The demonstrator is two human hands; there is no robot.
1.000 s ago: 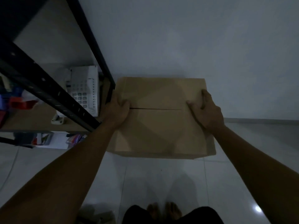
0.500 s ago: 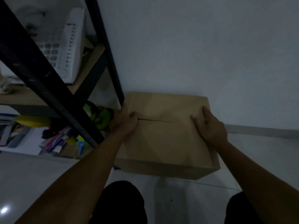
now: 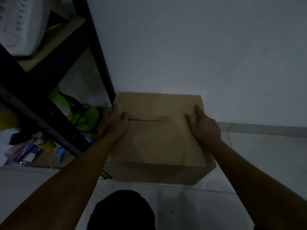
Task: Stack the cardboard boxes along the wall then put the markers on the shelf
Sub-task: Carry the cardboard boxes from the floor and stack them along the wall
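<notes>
Cardboard box (image 3: 159, 140) on the tiled floor (image 3: 265, 163) against the wall (image 3: 199, 47), just beside the shelf (image 3: 99, 63), left hand (image 3: 114, 123) and right hand (image 3: 204, 127) apart, gripping its top side edges.

The room is dim. A plain pale wall (image 3: 191, 47) fills the view from twelve to three o'clock and meets a low skirting strip (image 3: 259, 128) at three. Glossy light floor tiles (image 3: 265, 155) with thin grout lines spread from four to seven. At nine to eleven o'clock stands a black metal shelving frame (image 3: 103, 67) with wooden boards (image 3: 54, 42).
</notes>
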